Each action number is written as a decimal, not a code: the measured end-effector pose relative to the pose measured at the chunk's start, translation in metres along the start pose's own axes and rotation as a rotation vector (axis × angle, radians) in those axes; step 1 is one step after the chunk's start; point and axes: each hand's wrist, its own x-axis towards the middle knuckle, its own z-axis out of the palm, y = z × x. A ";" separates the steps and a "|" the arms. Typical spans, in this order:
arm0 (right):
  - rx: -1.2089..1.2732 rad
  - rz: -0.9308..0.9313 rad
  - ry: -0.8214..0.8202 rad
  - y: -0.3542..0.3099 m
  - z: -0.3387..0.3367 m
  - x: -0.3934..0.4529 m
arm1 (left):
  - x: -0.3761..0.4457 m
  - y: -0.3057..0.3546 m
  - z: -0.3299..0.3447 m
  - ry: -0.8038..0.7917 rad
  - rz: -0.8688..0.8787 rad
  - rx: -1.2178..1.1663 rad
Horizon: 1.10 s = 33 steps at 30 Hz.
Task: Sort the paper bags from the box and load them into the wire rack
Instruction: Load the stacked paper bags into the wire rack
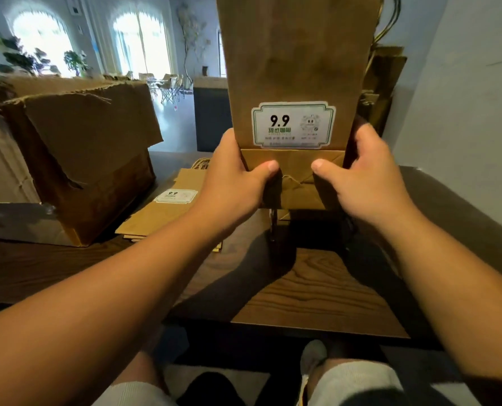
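Note:
A flat brown paper bag (296, 63) with a white "9.9" sticker stands upright in front of me, its folded bottom edge lowest. My left hand (238, 174) grips its lower left edge, thumb on the front fold. My right hand (361, 177) grips the lower right edge the same way. Below the bag a dark wire piece (272, 227), perhaps part of the rack, shows between my hands; the rest is hidden. More flat bags (167, 212) lie stacked on the table to the left. The open cardboard box (77, 159) stands at the left.
The wooden table (311, 288) runs beneath my arms, its near edge above my knees. More brown bags (384, 83) lean against the white wall at the right. A dark counter (211, 112) stands behind the table.

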 end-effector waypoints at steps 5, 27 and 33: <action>0.035 0.038 0.151 0.010 -0.023 0.029 | 0.033 0.021 0.026 -0.060 0.033 -0.013; -0.204 0.215 0.024 0.058 -0.019 0.044 | 0.045 -0.017 0.054 -0.241 -0.112 0.123; -0.385 0.250 -0.026 0.072 -0.018 0.041 | 0.044 -0.029 0.053 -0.266 -0.135 0.169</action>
